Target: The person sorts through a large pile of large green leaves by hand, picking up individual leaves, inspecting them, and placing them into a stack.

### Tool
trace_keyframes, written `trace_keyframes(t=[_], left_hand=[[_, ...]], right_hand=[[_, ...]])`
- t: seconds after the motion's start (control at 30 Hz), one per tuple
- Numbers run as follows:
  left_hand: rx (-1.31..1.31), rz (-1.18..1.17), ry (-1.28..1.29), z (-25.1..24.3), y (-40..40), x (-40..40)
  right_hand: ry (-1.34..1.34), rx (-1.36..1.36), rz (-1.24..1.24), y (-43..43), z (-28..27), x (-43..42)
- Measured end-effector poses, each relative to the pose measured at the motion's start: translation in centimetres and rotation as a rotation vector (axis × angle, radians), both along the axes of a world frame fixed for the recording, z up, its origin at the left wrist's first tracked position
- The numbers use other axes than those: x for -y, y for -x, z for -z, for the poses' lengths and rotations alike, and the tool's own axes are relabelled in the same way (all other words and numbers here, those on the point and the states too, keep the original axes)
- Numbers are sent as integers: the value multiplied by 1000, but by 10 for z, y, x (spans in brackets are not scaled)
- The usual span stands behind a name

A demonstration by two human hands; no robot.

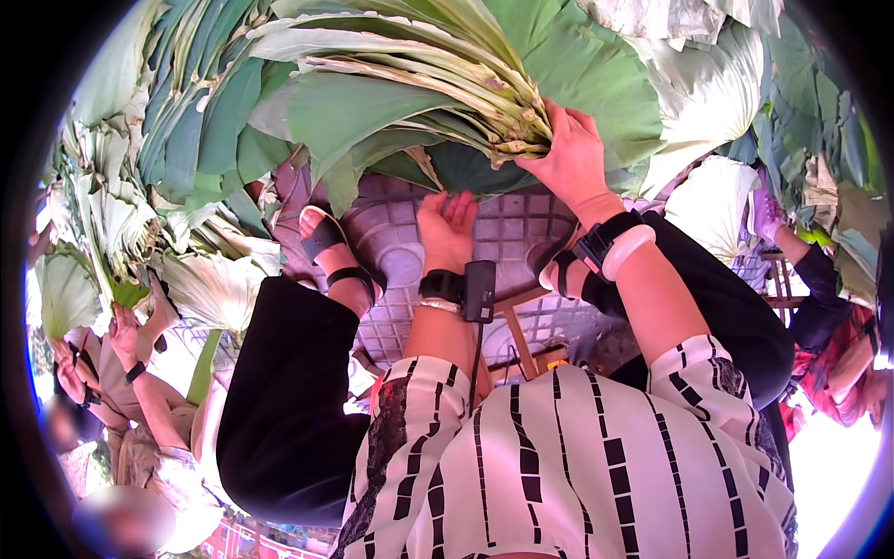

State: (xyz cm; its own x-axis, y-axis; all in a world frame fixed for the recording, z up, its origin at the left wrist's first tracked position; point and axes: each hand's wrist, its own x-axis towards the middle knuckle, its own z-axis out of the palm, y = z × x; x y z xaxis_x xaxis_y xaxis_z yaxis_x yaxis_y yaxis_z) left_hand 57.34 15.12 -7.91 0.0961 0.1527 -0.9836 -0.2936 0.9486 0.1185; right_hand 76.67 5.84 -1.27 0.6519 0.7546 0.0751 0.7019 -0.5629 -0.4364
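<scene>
A thick stack of folded lotus leaves (419,77), green with pale brown veined centres, lies in front of me. My right hand (569,150) grips the stack's right end, thumb below and fingers on top, beside a broad open green leaf (594,77). Lower and to the left, my left hand (447,220) is palm up with its fingers curled at the lower edge of a dark green leaf (468,168). Whether those fingertips pinch the leaf cannot be told. Both wrists wear black straps with small devices.
More stacked leaves (202,105) stand at the upper left, and pale dried leaves (712,84) at the upper right. Co-workers handle leaves at the far left and far right. Under me are grey paving tiles (391,328) and a wooden stool frame (520,335).
</scene>
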Motion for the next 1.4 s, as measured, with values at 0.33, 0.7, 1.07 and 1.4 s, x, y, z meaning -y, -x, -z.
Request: trace_keyframes(t=[0.33,0.7,1.07,1.4], left_hand=[[16,251,-142,-39,-13,3],[369,40,-97,-62,-50,-33],[445,-37,-105,-55,-36,-13],[-101,212,-166,13,3,7]], right_hand=[[35,-11,0,3,2,2],[110,-356,45,-6,-2,4],[60,-96,51,13,5,5],[74,-104,32,15,4,-3]])
